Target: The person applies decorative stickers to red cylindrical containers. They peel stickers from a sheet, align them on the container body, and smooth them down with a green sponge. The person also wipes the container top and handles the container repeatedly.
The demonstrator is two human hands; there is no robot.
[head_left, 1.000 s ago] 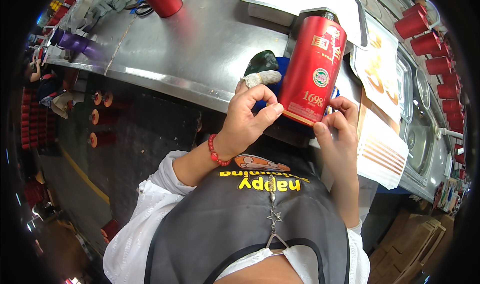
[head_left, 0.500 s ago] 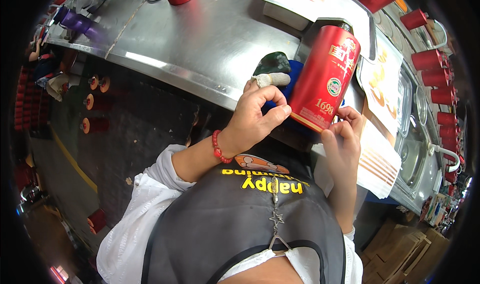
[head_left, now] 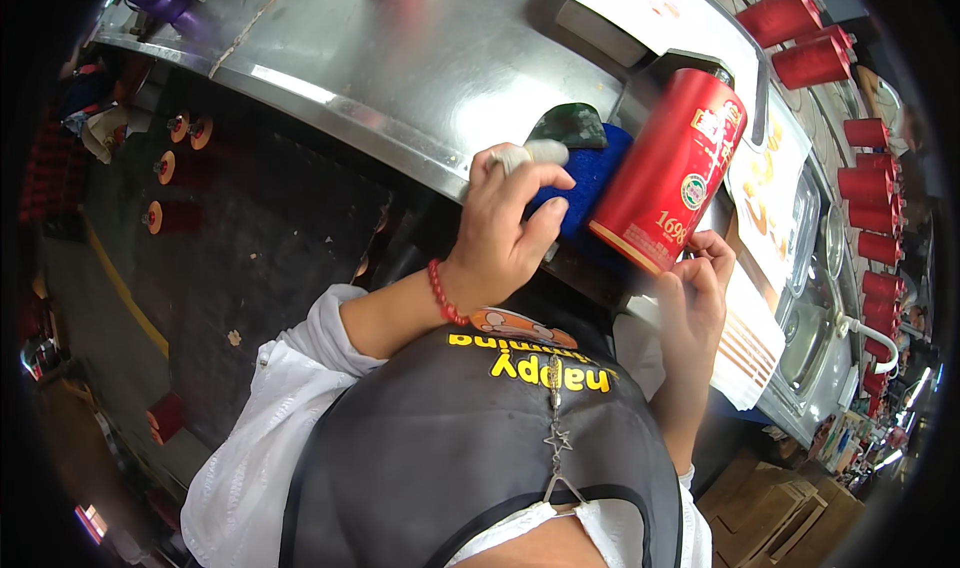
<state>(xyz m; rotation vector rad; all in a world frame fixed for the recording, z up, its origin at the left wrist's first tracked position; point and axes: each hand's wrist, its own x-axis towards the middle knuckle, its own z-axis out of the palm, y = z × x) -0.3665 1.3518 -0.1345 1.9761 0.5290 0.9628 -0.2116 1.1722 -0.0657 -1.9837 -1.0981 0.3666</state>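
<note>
A red cylindrical bottle [head_left: 672, 168] with gold lettering and a round green-and-white label lies tilted in front of me, its base toward me and its dark neck pointing away. My left hand [head_left: 505, 228] is to the left of the base, apart from the bottle, with thumb and fingers spread and nothing between them. A pale cloth cover [head_left: 530, 156] wraps one of its fingers. At the base's right corner, my right hand [head_left: 697, 286] is pinched closed. What its fingertips hold, if anything, is too small to make out. Beside the bottle are a blue pad [head_left: 602, 183] and a dark green piece [head_left: 570, 126].
The metal worktop [head_left: 400, 88] carries a pale tray [head_left: 640, 8] at the back. Printed sheets [head_left: 752, 353] lie right of my right hand, near a metal sink [head_left: 815, 328]. Several red cylinders [head_left: 870, 183] line the far right. Flattened cardboard [head_left: 765, 518] leans at lower right.
My left hand has drawn away left from the bottle's base, and its pinched fingers have spread apart. The right hand stays by the base. The view has shifted slightly.
</note>
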